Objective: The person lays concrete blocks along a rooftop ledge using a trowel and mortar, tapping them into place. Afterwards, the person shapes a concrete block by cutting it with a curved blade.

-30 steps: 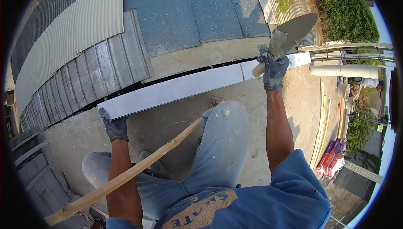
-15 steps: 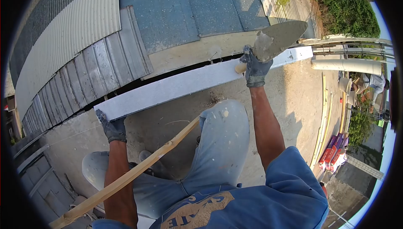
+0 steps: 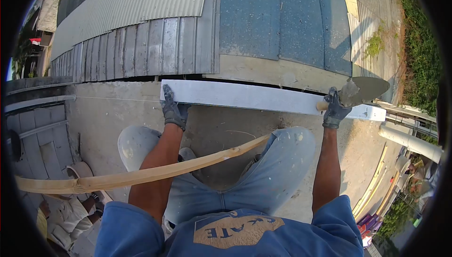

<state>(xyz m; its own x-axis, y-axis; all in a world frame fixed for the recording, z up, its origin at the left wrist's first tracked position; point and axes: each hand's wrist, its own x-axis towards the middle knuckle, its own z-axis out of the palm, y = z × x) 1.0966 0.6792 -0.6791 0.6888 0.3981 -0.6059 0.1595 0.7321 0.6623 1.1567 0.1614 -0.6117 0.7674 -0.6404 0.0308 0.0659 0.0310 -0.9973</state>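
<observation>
White beam (image 3: 249,96), long & narrow, runs from 10 o'c. thru 12 to 3 o'c., beside a dark gap below the pale board (image 3: 278,72); upper face matte & smooth, near edge thin & darker, small marks at R end; mat'l unclear. L hand (image 3: 174,111), grey-gloved, has its fingers laid over the beam's L end at 10 o'c.; underside hidden, so can't tell if it pinches. R hand (image 3: 336,111), likewise gloved, is curled tight round the handle (image 3: 322,106) of the trowel (image 3: 374,89) nr 3 o'c., overlapping the beam; contact w/ it unclear. Trowel blade: grey, leaf-shaped, w/ pale residue nr the hand. Wooden strip (image 3: 103,184), knotty, crosses 8 o'c. Surroundings: rough, stained concrete (image 3: 113,113) at 9 o'c.; ribbed metal sheets (image 3: 150,49) btwn 10 & 11; flecked blue roofing (image 3: 301,16) at 1; dense foliage (image 3: 419,54) btwn 2 & 3; pale pipe (image 3: 414,145) btwn 3 & 4; second person (image 3: 70,214), partly cut off, at 8.
</observation>
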